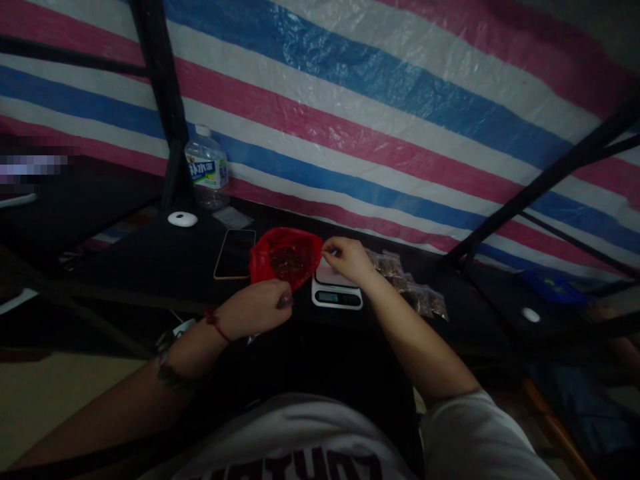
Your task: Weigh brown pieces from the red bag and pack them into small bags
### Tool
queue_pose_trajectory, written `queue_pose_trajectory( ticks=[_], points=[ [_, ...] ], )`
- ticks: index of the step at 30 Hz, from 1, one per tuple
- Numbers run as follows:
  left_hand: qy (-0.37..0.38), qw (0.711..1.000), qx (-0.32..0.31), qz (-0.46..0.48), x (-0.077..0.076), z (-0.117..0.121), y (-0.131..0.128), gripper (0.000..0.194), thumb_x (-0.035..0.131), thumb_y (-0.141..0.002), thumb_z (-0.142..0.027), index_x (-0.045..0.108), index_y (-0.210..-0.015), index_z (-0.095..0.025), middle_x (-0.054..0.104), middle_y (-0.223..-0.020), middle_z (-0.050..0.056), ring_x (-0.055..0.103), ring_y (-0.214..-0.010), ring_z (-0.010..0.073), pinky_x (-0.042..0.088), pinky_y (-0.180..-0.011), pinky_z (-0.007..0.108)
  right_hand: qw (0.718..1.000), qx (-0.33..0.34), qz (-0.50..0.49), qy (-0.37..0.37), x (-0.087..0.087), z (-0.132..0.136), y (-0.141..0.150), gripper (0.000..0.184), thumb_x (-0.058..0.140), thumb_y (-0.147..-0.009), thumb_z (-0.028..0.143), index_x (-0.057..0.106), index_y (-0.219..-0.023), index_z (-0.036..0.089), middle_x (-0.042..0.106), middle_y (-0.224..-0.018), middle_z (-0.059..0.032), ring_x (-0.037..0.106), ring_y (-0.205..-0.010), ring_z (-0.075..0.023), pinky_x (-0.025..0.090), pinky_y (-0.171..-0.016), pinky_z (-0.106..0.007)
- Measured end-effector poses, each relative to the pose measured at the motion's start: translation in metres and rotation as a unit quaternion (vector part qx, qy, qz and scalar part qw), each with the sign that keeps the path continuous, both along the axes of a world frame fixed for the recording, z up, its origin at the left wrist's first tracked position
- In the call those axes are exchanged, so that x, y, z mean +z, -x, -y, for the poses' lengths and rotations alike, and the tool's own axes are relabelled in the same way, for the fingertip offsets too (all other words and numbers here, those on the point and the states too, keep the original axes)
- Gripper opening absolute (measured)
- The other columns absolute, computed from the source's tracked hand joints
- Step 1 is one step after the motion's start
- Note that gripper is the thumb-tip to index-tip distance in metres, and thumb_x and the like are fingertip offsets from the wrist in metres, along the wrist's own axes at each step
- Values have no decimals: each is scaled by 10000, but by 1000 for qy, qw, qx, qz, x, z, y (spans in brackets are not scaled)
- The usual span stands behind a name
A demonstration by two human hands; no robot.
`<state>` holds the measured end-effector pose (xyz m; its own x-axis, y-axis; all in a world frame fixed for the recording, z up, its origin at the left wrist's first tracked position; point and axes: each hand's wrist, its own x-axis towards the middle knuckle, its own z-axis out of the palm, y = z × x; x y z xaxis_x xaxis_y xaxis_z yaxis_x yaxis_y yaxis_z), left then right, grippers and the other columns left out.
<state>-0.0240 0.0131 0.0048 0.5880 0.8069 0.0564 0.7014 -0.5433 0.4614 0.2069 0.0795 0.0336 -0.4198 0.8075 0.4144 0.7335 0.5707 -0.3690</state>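
A red plastic bag (260, 264) stands wide open on the black table, with small brown bits inside. My right hand (350, 259) reaches over a white digital scale (337, 299), thumb and finger pinched at the bag's right rim. Close in front of the bag, my left hand (257, 308) is closed; what it holds is too dark to name, though a scrap of clear plastic shows below it. Several small clear bags of brown bits (423, 300) lie right of the scale, partly hidden by my right forearm.
A phone (235, 254) lies left of the red bag. Behind it are a clear flat packet (233, 218) and a large clear bottle (207, 170). White round objects (183, 219) sit on either side. Dark metal bars (163, 73) and a striped sheet (350, 120) border the table.
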Motion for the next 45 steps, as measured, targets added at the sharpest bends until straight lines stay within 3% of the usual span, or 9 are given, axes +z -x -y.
queue_pose_trajectory(
  ticks=[8,12,14,18,23,29,32,36,45],
  points=[
    [20,992,9,128,7,12,-12,178,509,-835,-340,544,-939,-200,642,-830,12,605,-733,169,431,-655,271,994,87,39,54,-20,-18,65,158,551,-878,205,698,-845,158,692,-895,-63,600,-863,-158,414,-815,-274],
    [9,973,48,224,1,13,-21,255,538,-834,-341,515,-1043,-197,652,-905,17,623,-792,166,460,-722,277,989,3,-134,63,-15,17,45,179,479,-905,219,651,-884,174,653,-866,-32,578,-820,-139,436,-774,-261],
    [2,968,58,243,-4,14,-27,296,559,-820,-338,501,-1072,-193,652,-930,25,627,-813,168,468,-736,280,971,6,-205,124,-12,45,29,174,478,-908,272,627,-900,182,620,-799,-11,562,-724,-126,444,-684,-240],
    [-19,976,38,215,-11,21,-37,280,553,-797,-277,504,-1057,-185,644,-947,46,627,-844,188,467,-750,300,942,92,-180,269,-15,91,10,216,492,-903,333,648,-886,185,630,-881,-25,568,-719,-121,438,-619,-223],
    [-85,989,-8,124,-20,39,-52,285,557,-765,-262,540,-1039,-184,649,-981,80,612,-948,249,442,-844,368,927,73,-152,336,-36,107,4,315,455,-907,290,632,-689,148,570,-625,12,505,-577,-98,395,-574,-213],
    [-85,993,-32,74,-36,45,-62,482,573,-740,-240,483,-1210,-182,620,-1161,111,576,-1067,273,419,-916,403,939,33,-131,316,-47,112,-9,130,632,-656,75,696,-732,159,618,-635,32,518,-571,-96,365,-537,-191],
    [-72,995,-53,45,-38,41,-61,610,570,-713,-197,423,-1304,-194,600,-1223,114,559,-1105,280,404,-930,416,943,45,-110,311,-46,115,-18,251,679,-641,99,723,-874,181,655,-703,27,541,-604,-106,384,-558,-194],
    [-56,994,-87,42,-36,40,-61,636,554,-681,-142,433,-1302,-215,612,-1195,95,564,-1074,275,403,-917,416,942,42,-105,316,-42,118,-23,196,716,-663,167,721,-858,186,658,-714,25,544,-613,-108,388,-559,-192],
    [55,975,-25,215,-39,48,-70,270,556,-743,-202,502,-1008,-197,617,-948,59,592,-853,197,473,-776,343,966,59,-99,231,-29,123,-8,90,644,-804,261,711,-798,202,651,-804,-15,592,-778,-137,440,-721,-240]
  ],
)
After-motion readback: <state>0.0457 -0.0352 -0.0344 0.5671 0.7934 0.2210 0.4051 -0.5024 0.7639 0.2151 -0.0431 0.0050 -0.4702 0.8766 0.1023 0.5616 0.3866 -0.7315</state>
